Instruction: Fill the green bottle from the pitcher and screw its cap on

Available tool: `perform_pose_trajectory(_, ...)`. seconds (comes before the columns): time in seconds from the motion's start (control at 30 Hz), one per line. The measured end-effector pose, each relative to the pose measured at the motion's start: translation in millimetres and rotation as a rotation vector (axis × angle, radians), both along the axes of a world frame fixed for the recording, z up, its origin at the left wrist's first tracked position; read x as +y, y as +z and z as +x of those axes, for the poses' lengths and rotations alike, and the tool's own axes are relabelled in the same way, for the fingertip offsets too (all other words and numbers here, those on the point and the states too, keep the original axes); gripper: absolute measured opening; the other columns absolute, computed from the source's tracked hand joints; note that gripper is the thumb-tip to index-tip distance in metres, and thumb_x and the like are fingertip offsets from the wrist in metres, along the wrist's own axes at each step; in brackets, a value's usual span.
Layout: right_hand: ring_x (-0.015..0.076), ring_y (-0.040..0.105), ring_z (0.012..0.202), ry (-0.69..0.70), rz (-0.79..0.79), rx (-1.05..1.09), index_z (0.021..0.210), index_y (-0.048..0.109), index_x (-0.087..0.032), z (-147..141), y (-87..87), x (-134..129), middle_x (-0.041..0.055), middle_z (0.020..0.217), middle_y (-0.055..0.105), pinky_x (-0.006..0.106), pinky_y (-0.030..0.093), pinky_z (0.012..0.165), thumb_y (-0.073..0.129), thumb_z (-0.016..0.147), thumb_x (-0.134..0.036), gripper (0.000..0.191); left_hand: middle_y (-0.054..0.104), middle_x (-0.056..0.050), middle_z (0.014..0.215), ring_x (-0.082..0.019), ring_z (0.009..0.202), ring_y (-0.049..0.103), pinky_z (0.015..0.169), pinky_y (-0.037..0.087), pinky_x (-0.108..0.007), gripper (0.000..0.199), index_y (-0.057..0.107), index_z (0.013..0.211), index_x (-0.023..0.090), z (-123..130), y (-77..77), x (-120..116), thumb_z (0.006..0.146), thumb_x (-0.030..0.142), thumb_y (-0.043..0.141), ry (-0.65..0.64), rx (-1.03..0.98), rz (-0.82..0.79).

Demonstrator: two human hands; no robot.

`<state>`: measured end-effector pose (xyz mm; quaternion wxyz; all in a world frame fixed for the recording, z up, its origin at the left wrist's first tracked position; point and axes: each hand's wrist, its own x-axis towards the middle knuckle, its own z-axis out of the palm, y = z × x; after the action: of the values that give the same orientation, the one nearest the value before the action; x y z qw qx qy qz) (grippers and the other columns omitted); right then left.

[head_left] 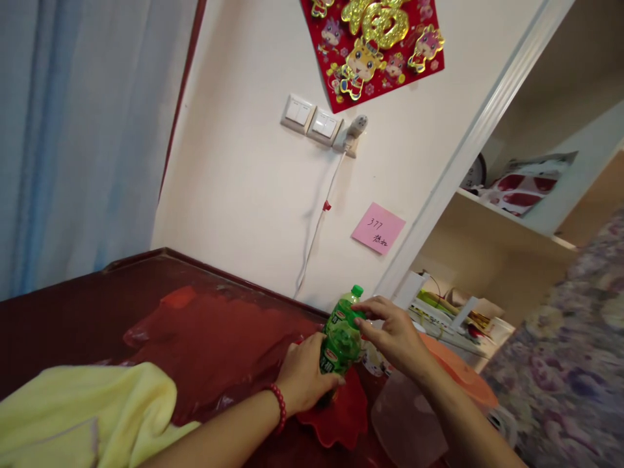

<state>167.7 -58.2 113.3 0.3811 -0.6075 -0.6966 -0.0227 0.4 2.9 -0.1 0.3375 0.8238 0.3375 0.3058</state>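
A green-labelled plastic bottle (pixel 344 328) with a green cap (pixel 357 290) stands slightly tilted in the head view, above a red dish with a wavy rim (pixel 348 422). My left hand (pixel 307 370), with a red bead bracelet at the wrist, is wrapped round the bottle's lower part. Near its upper right side is my right hand (pixel 385 328), thumb and fingers apart and the fingertips at the label just below the cap. Whether those fingertips press on the bottle I cannot tell. The bottle's base is partly hidden by my left hand.
A yellow cloth (pixel 97 409) lies at the left, beside a red plastic bag (pixel 205 338) on the dark table. An orange-lidded container (pixel 458 370) is at the right. A white cord (pixel 316 227) hangs from the wall socket behind the bottle. Shelves (pixel 517 221) stand to the right.
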Motion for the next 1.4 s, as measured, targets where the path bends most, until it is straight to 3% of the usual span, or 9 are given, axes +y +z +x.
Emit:
perform_pose_trajectory(0.33,0.0219,0.061,0.078,-0.038,-0.098,-0.029,0.092,0.078,-0.022,1,3.7,1,0.0054,0.085,0.063,0.036,0.051,0.071,0.065,0.079,-0.038,0.023,0.073,-0.007,0.118,-0.033,0.111,0.065,0.093,0.044,-0.042,0.046,0.061,0.106,0.024,0,-1.5,0,0.069,0.043,0.08,0.002,0.004,0.005)
perform_pose_trajectory(0.67,0.0199,0.061,0.074,-0.026,-0.149,-0.143,0.098,0.082,-0.03,-2,14.1,-2,0.0039,0.083,0.061,0.034,0.049,0.068,0.063,0.084,-0.035,0.023,0.073,-0.008,0.119,-0.035,0.112,0.065,0.093,0.045,-0.043,0.049,0.062,0.109,0.024,0,-1.2,0,0.068,0.044,0.08,0.001,0.004,-0.006)
perform_pose_trajectory(0.97,0.0214,0.064,0.081,0.003,-0.25,-0.15,0.103,0.079,-0.028,0,20.0,-2,0.0043,0.099,0.073,0.035,0.05,0.076,0.058,0.081,-0.028,0.03,0.073,-0.008,0.119,-0.035,0.113,0.065,0.095,0.045,-0.044,0.049,0.062,0.108,0.023,-2,1.8,-1,0.068,0.043,0.081,0.0,0.008,-0.015)
perform_pose_trajectory(1.17,0.0223,0.064,0.09,0.025,-0.236,-0.177,0.109,0.077,-0.024,-2,23.7,-4,0.0066,0.103,0.07,0.037,0.05,0.083,0.055,0.085,-0.032,0.033,0.073,-0.008,0.118,-0.034,0.112,0.065,0.094,0.045,-0.043,0.049,0.063,0.108,0.023,-2,2.1,0,0.068,0.044,0.08,-0.005,0.003,-0.008)
perform_pose_trajectory(1.4,0.0221,0.064,0.09,0.021,-0.333,-0.227,0.111,0.075,-0.023,-5,28.1,-7,0.0082,0.107,0.067,0.037,0.048,0.082,0.055,0.088,-0.03,0.032,0.073,-0.006,0.118,-0.033,0.111,0.066,0.094,0.045,-0.043,0.05,0.063,0.109,0.022,-2,2.5,0,0.068,0.044,0.082,0.003,0.015,-0.007)
